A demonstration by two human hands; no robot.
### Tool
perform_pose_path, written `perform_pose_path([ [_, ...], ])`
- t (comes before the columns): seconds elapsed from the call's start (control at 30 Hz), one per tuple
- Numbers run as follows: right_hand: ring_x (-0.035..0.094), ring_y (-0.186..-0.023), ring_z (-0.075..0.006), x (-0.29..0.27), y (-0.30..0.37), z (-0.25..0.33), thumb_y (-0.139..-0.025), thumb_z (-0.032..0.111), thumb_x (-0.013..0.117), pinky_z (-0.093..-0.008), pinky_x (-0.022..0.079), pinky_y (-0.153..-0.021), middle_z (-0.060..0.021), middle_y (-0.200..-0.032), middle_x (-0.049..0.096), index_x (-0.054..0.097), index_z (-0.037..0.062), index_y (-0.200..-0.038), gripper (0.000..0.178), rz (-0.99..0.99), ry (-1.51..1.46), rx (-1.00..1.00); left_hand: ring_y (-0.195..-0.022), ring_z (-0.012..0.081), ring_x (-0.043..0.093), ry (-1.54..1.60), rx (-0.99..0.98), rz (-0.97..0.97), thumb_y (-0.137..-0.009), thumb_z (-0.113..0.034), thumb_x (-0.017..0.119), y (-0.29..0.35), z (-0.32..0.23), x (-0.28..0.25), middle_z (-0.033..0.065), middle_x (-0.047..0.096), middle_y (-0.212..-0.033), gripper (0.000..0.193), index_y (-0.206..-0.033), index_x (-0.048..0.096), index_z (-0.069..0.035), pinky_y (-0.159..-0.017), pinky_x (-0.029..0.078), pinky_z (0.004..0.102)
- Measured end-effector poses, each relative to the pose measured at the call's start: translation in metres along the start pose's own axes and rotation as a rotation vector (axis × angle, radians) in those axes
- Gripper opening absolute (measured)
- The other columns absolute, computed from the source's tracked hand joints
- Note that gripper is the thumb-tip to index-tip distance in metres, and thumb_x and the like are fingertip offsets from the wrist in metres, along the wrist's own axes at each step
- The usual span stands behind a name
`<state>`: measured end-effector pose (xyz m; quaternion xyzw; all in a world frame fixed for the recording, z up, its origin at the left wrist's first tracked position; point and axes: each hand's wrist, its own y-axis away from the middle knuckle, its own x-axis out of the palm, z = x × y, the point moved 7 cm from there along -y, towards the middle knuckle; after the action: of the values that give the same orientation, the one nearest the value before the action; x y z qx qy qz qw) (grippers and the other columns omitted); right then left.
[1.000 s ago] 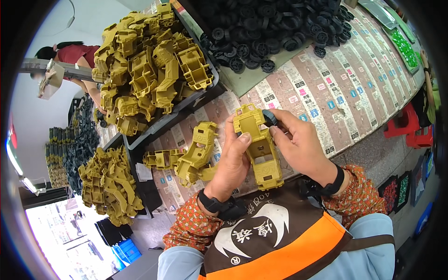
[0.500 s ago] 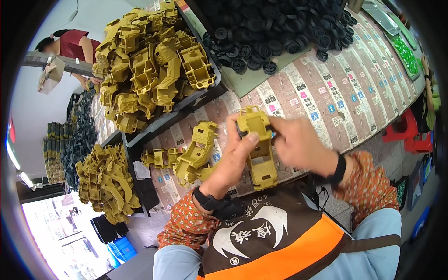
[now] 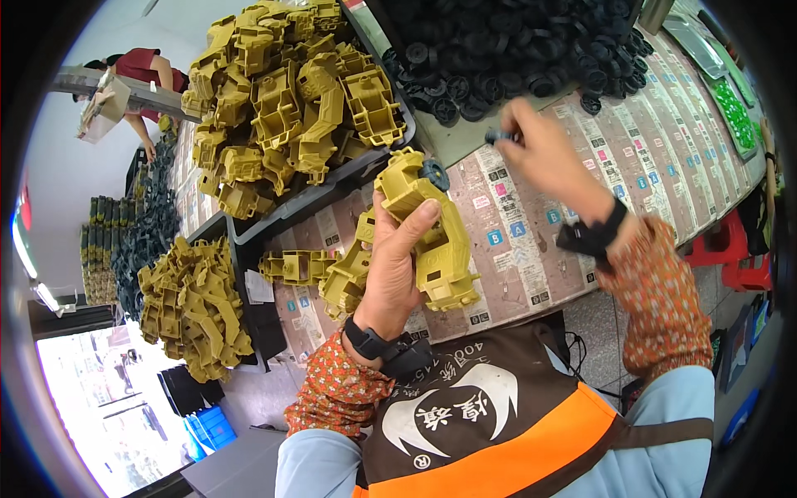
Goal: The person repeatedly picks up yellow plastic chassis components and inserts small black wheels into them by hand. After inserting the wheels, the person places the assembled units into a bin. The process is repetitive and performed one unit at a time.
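My left hand [image 3: 394,270] is wrapped round an olive-yellow plastic toy vehicle body [image 3: 444,253], held tilted above the table. A dark wheel [image 3: 435,174] sits at the upper right side of that body. Further right and farther off, my right hand [image 3: 540,153] pinches a small dark wheel [image 3: 496,136] between thumb and fingertips, near the wheel pile. Beside my left hand, other vehicle bodies [image 3: 299,267] lie on the table, partly hidden behind the hand.
A heap of yellow bodies [image 3: 282,108] fills a dark bin [image 3: 286,220], with another heap [image 3: 195,311] at the left. Loose black wheels [image 3: 515,50] are piled at the back. Green parts [image 3: 730,112] and a red stool [image 3: 730,253] are at the right. Another person [image 3: 145,70] works at far left.
My right hand has left the vehicle body and moved up and right, now with a wheel in its fingers. My left hand has turned the body, bringing its wheel into view.
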<state>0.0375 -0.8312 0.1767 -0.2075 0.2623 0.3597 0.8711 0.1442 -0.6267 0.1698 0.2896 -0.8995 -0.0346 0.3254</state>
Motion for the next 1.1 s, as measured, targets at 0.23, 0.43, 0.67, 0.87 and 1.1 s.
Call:
perform_pose_path([
  [0.23,0.072,-0.099,-0.0146,0.025,0.109,0.054,-0.100,-0.008,0.055,-0.0293,0.061,-0.084,-0.0118,-0.107,0.070,0.054,-0.0026,-0.130,0.031,0.190,-0.602,0.292,-0.101,0.0129,0.064,-0.047,0.152,-0.055,-0.096,-0.005,0.072,-0.001,-0.009,0.012,0.0031,0.059,-0.117,0.059,-0.143,0.037,-0.015,-0.083,0.059,0.0312],
  [0.43,0.074,-0.094,-0.0167,0.023,0.125,0.064,-0.097,-0.004,0.059,-0.0291,0.058,-0.080,-0.0156,-0.102,0.073,0.060,-0.0045,-0.130,0.033,0.103,-0.608,0.255,-0.108,0.0134,0.060,-0.157,0.298,-0.152,-0.094,-0.001,0.074,0.002,-0.015,0.012,0.0037,0.057,-0.124,0.078,-0.155,0.028,-0.016,-0.093,0.053,0.0295],
  [0.67,0.072,-0.097,-0.0143,0.039,0.133,0.066,-0.098,-0.007,0.056,-0.0277,0.059,-0.084,-0.0136,-0.109,0.073,0.059,-0.0045,-0.133,0.035,0.078,-0.669,0.229,-0.108,0.0136,0.059,-0.123,0.441,-0.176,-0.092,0.002,0.075,0.007,-0.025,0.006,0.0038,0.055,-0.127,0.085,-0.158,0.025,-0.017,-0.093,0.053,0.0297],
  [0.87,0.072,-0.097,-0.0122,0.035,0.123,0.063,-0.097,-0.008,0.056,-0.0262,0.058,-0.082,-0.0120,-0.108,0.074,0.060,-0.0052,-0.131,0.034,0.033,-0.789,0.370,-0.106,0.0133,0.059,-0.211,0.453,-0.196,-0.092,0.004,0.075,0.012,-0.036,0.006,0.0037,0.055,-0.126,0.087,-0.158,0.024,-0.019,-0.091,0.053,0.0291],
  [1.1,0.071,-0.099,-0.0124,0.036,0.127,0.067,-0.098,-0.008,0.054,-0.0271,0.058,-0.084,-0.0128,-0.109,0.074,0.059,-0.0068,-0.132,0.035,0.028,-0.783,0.275,-0.108,0.0142,0.058,-0.212,0.517,-0.175,-0.090,0.006,0.076,0.015,-0.033,0.015,0.0043,0.053,-0.130,0.089,-0.158,0.023,-0.016,-0.094,0.052,0.0295],
])
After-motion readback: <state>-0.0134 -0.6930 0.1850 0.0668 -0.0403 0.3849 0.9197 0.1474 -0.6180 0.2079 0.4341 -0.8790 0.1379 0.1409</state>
